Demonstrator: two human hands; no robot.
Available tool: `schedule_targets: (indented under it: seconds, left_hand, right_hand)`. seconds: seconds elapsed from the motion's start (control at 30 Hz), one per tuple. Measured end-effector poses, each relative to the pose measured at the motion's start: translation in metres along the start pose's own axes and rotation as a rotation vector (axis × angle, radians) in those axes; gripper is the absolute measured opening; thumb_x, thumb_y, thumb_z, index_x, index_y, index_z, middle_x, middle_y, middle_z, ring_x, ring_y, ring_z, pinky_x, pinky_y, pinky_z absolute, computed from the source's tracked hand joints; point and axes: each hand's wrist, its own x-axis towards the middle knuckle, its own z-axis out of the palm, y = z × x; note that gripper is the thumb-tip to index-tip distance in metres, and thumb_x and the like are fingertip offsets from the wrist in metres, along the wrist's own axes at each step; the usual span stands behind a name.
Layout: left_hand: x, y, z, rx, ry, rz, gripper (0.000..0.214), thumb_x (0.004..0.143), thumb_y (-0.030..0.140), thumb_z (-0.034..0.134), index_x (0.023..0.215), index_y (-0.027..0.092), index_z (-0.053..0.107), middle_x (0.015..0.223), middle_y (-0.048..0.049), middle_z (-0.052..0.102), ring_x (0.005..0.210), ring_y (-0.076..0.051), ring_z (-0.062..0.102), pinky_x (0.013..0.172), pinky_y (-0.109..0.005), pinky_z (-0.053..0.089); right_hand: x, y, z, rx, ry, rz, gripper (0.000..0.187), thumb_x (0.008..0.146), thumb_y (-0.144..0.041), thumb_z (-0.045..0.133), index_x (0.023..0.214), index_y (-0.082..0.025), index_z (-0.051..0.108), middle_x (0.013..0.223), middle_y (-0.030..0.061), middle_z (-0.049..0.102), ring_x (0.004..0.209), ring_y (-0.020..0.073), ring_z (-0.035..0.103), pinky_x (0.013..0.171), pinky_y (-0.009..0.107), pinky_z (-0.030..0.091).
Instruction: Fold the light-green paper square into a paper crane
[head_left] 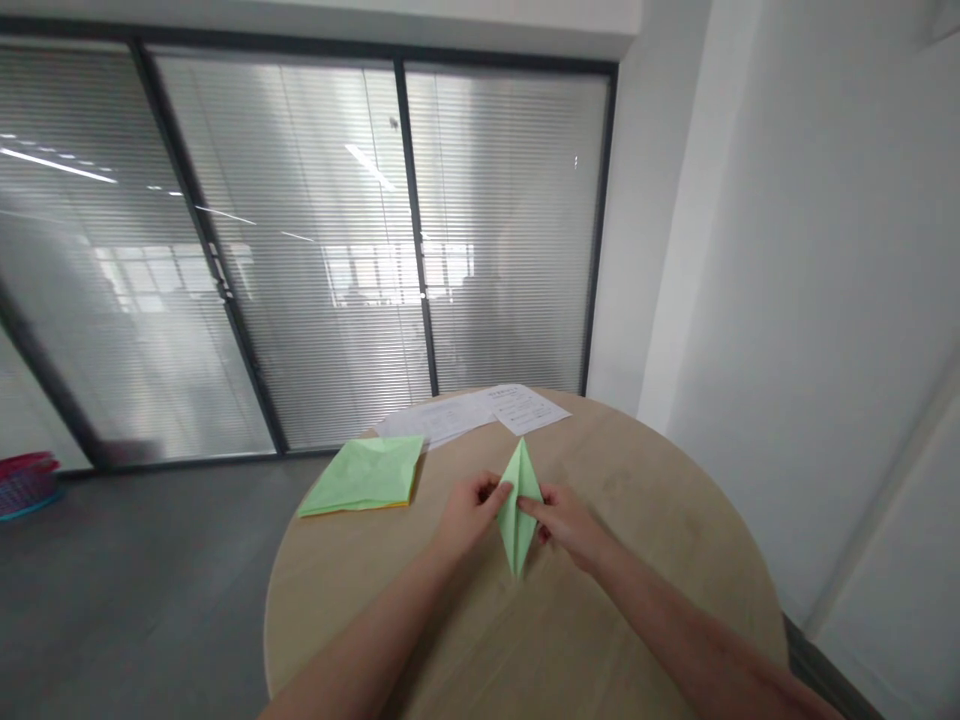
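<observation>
At the round table: two hands on a folded green paper

Left hand (pixel 466 515) closed in a pinch on the left edge of the folded paper (pixel 513 535), thumb laid on the front, fingers bent at the edge. Right hand (pixel 568 522) grips from the other side, one digit reaching across to the middle line, the rest partly hidden behind the right edge.

Working advice, my judgement: keep both pinches light and level, line the edges up on the middle line before pressing, then run the thumb firmly from the centre toward the tips. The narrow points probably bend easily, so support them from behind.

Paper: pale green, a long slim diamond, one tip pointing away from the person, the other toward them. A crease or slit runs down its length; cannot tell which. It sits between the hands, over the middle of the wooden table (pixel 652 500); whether the near tip touches the top is unclear.

Farther out: green sheets (pixel 367 473) to the left, orange edge showing beneath; printed white pages (pixel 525 408) at the far rim. Beyond, glass panels (pixel 510 220) with blinds.
</observation>
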Motion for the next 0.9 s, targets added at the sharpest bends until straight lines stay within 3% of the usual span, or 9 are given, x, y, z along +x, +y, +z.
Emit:
schedule_targets:
  seconds: [0.13, 0.3, 0.57, 0.7, 0.9]
  left_hand:
    - [0.002, -0.01, 0.002, 0.021, -0.049, -0.085, 0.044, 0.08, 0.06, 0.062, 0.067, 0.018, 0.06, 0.056, 0.0018, 0.051, 0.051, -0.014, 0.047, 0.05, -0.026, 0.036]
    - [0.004, -0.015, 0.002, 0.052, -0.001, -0.095, 0.043, 0.08, 0.059, 0.061, 0.065, 0.019, 0.056, 0.055, 0.0023, 0.05, 0.051, -0.014, 0.048, 0.049, -0.026, 0.035]
    - [0.001, -0.005, 0.002, 0.064, -0.025, -0.079, 0.042, 0.081, 0.055, 0.061, 0.063, 0.017, 0.063, 0.054, 0.001, 0.052, 0.052, -0.014, 0.047, 0.051, -0.025, 0.032]
    - [0.002, -0.004, 0.001, 0.009, -0.01, -0.091, 0.041, 0.081, 0.055, 0.061, 0.073, 0.016, 0.068, 0.059, -0.0003, 0.057, 0.054, -0.015, 0.05, 0.052, -0.026, 0.036]
    - [0.005, -0.007, -0.003, -0.161, 0.025, -0.124, 0.039, 0.073, 0.054, 0.069, 0.071, 0.016, 0.066, 0.059, 0.0011, 0.055, 0.055, -0.014, 0.049, 0.053, -0.025, 0.038]
  right_hand:
    - [0.002, 0.003, -0.002, -0.001, 0.018, -0.014, 0.044, 0.075, -0.058, 0.069, 0.082, -0.014, 0.065, 0.066, 0.0014, 0.058, 0.051, 0.0102, 0.044, 0.046, 0.023, 0.032]
    - [0.004, 0.01, 0.002, -0.021, 0.017, -0.017, 0.046, 0.084, -0.061, 0.06, 0.088, -0.015, 0.064, 0.063, -0.0007, 0.052, 0.052, 0.0108, 0.042, 0.047, 0.023, 0.028]
    - [0.005, 0.01, -0.006, -0.087, 0.017, -0.116, 0.035, 0.08, -0.048, 0.068, 0.094, -0.015, 0.072, 0.089, 0.0078, 0.072, 0.08, 0.0219, 0.063, 0.073, 0.031, 0.047]
    - [0.003, 0.01, -0.008, -0.085, -0.103, -0.06, 0.032, 0.079, -0.043, 0.069, 0.091, -0.014, 0.074, 0.088, 0.007, 0.073, 0.079, 0.0214, 0.064, 0.075, 0.031, 0.046]
    - [-0.008, 0.0, -0.005, -0.15, -0.3, 0.023, 0.022, 0.076, -0.035, 0.071, 0.082, -0.014, 0.074, 0.075, 0.0032, 0.069, 0.067, 0.0161, 0.059, 0.066, 0.026, 0.041]
